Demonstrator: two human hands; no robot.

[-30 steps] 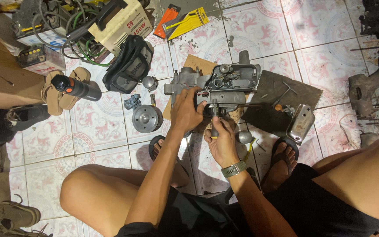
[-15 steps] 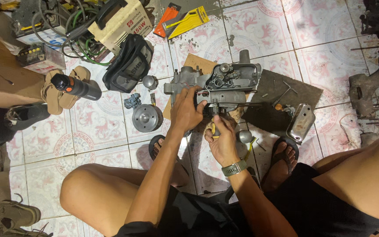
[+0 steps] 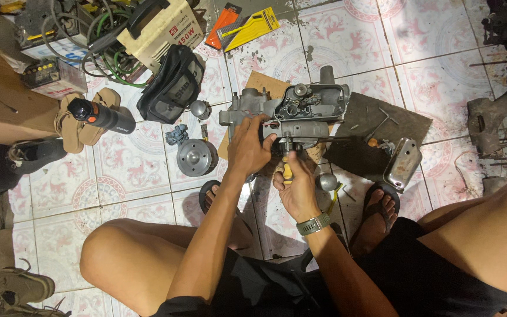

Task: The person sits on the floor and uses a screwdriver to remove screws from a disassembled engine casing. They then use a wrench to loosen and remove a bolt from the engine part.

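Bracing grey cast-metal engine casing (image 3: 300, 114), centre frame, judged heavy, rigid, greasy: left hand (image 3: 250, 147) fingers clasped on casing edge, right hand (image 3: 294, 188) fingers closed on yellow-handled screwdriver (image 3: 288, 170).

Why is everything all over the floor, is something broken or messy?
Nothing looks broken. The left hand steadies a grey engine casing that lies opened on cardboard; the right hand holds a screwdriver. Loose parts, like a round metal disc, are scattered around it.

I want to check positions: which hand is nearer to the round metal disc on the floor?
Left. The left hand grips the engine part just right of the disc; the right hand is farther right, holding a screwdriver.
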